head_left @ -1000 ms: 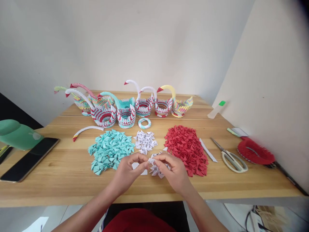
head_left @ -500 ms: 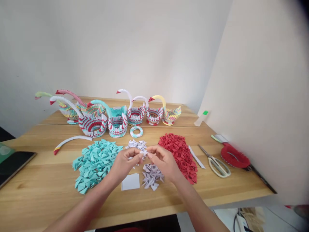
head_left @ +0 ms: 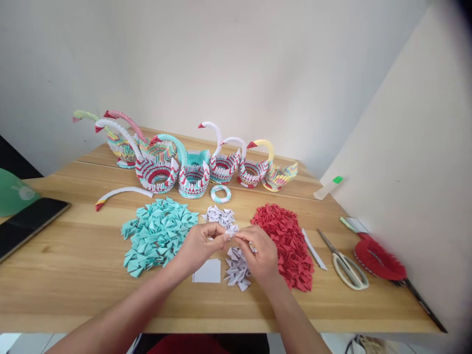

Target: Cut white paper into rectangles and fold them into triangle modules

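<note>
Between my two hands is a small white folded paper piece (head_left: 230, 233), pinched at both ends by the fingertips. My left hand (head_left: 202, 246) holds its left side, and my right hand (head_left: 260, 251) grips the right side. Behind the fingers lies a pile of white paper pieces (head_left: 220, 216); another pile of pale folded pieces (head_left: 237, 270) is just below, partly hidden by my right hand. A stack of white paper sheets (head_left: 207, 271) rests under my left wrist. Teal pieces (head_left: 158, 236) are heaped at the left, red pieces (head_left: 285, 241) at the right.
Several paper swans (head_left: 157, 174) stand along the back of the wooden table (head_left: 92, 295). In front are a paper ring (head_left: 221, 193) and a white curved neck (head_left: 125, 191). Scissors (head_left: 348, 268), a red brush-like item (head_left: 379, 258) and a glue bottle (head_left: 328, 188) are right; a phone (head_left: 31, 223) is left.
The view has tilted and shifted, so the table's things appear farther right. Both hands remain together at the white piece, with the fingers slightly rearranged around it.
</note>
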Demonstrator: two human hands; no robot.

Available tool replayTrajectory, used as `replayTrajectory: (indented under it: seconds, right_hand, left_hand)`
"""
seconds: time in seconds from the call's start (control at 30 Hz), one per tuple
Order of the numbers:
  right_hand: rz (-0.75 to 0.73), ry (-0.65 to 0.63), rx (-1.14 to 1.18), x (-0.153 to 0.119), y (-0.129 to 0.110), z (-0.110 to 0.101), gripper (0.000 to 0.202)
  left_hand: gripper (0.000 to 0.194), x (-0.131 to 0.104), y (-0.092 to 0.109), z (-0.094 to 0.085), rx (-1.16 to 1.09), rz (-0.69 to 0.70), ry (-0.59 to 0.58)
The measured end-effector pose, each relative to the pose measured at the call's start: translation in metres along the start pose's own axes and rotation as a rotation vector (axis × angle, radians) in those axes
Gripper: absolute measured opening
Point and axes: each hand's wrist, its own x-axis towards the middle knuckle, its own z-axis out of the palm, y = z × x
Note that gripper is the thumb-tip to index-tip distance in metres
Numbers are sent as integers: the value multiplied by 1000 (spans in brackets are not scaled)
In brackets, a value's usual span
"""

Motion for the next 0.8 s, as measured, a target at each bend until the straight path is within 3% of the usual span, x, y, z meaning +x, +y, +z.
replayTrajectory:
  seconds: [0.57, 0.8]
  right_hand:
    - [29, -15, 66, 2, 2, -4, 12]
    - [22, -34, 61, 1, 4, -5, 13]
  left_hand:
    - [22, -2, 6, -1, 48, 32, -49]
    - [22, -1, -1, 0, 45, 22, -53]
